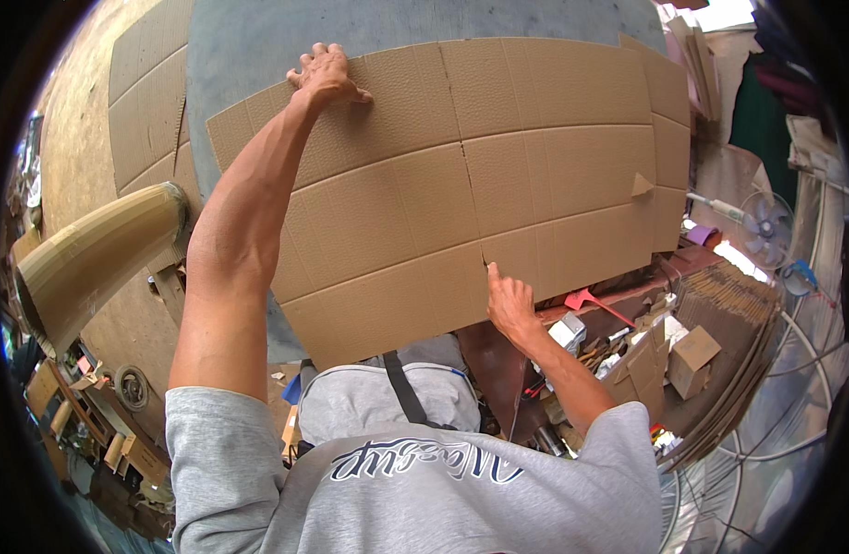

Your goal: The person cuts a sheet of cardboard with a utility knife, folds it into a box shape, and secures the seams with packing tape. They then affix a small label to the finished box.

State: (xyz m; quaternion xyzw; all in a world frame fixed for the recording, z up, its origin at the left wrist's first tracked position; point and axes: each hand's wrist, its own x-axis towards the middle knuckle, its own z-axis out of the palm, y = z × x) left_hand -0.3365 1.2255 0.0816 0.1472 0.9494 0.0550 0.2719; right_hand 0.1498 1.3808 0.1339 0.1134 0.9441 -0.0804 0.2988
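Note:
A large brown cardboard sheet [378,222] with crease lines lies across a blue-grey board [258,32] in front of me. A dark, ragged line runs down the sheet from its far edge toward my right hand. My left hand [323,76] lies with its fingers spread on the sheet's far left edge. Low on the sheet, near the lower end of the dark line, is my right hand [510,300]. Its fingers are curled with the index finger forward; what they grip, if anything, is too small to make out.
Another cardboard piece [669,138] shows under the sheet's right side. A curved cardboard roll [106,254] stands at the left. To the right are stacked cardboard [734,319], a small box [694,360], a red tool [595,303] and a fan [766,224].

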